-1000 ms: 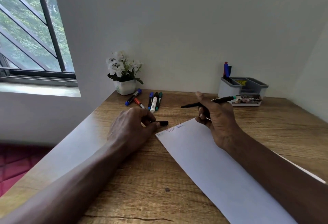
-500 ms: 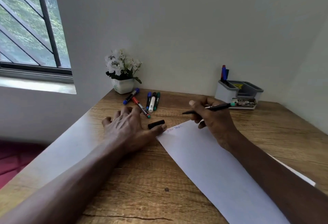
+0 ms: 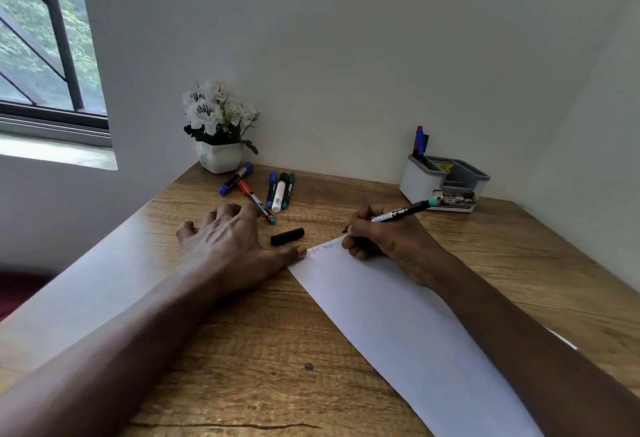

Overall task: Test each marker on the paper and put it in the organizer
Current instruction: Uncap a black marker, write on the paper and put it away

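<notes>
Right hand [image 3: 388, 240], right of frame centre, is closed around a black marker [image 3: 398, 211] in a writing grip, its tip at the far corner of the paper [image 3: 398, 332] and its teal end pointing up and right toward the organizer [image 3: 443, 182]. Faint scribbles [image 3: 322, 248] run along the paper's far edge just left of that hand. Left hand [image 3: 228, 242], left of centre, lies flat on the bench [image 3: 242, 350] with fingers spread and holds nothing; its thumb presses the paper's left corner. A black cap [image 3: 287, 236] lies on the wood just above that thumb, between the two hands. Beyond the left hand's fingers, five more markers [image 3: 273, 190] lie loose in the upper middle of the frame: a blue-ended one and a red-and-teal one angled apart, then a blue, a white and a green one side by side. Behind them, against the wall, stands a white pot of white flowers [image 3: 218, 124]. The organizer sits at the bench's back right, grey and white, with a blue marker [image 3: 419, 141] standing upright in its left compartment. A window [image 3: 45, 38] fills the upper left of the frame.
</notes>
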`<state>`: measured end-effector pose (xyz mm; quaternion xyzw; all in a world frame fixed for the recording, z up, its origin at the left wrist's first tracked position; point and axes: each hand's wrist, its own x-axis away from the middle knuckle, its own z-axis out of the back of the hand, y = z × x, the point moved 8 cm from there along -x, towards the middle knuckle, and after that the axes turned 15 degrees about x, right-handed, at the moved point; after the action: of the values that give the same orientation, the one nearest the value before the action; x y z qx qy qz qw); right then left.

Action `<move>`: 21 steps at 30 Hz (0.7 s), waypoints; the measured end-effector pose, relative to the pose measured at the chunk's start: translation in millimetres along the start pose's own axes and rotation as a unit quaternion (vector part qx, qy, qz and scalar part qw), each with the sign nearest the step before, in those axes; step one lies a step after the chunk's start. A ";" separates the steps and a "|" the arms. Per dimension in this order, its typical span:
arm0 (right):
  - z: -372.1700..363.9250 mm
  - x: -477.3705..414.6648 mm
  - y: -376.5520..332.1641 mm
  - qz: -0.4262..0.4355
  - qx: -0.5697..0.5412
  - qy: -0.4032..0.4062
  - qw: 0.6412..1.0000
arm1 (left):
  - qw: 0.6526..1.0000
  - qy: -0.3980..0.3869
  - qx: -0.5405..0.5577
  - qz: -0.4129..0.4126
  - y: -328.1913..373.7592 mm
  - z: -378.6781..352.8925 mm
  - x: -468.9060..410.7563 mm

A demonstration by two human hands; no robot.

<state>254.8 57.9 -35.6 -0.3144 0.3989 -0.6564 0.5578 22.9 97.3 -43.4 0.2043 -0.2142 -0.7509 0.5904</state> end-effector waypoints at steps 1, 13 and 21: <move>-0.4 0.1 -0.8 0.000 -0.005 -0.004 1.000 | 1.000 -0.001 0.000 0.000 -0.2 -0.4 -0.3; 1.5 0.3 -6.2 0.054 0.056 0.015 0.997 | 1.000 -0.008 -0.001 0.000 -1.1 -1.5 -2.6; 2.4 0.7 -9.2 0.079 0.105 0.067 0.989 | 1.000 -0.001 0.002 -0.001 -3.9 -0.6 -3.0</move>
<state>252.3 57.3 -26.5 -0.1762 0.3880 -0.6681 0.6100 20.8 101.0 -45.9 0.2051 -0.2162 -0.7511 0.5891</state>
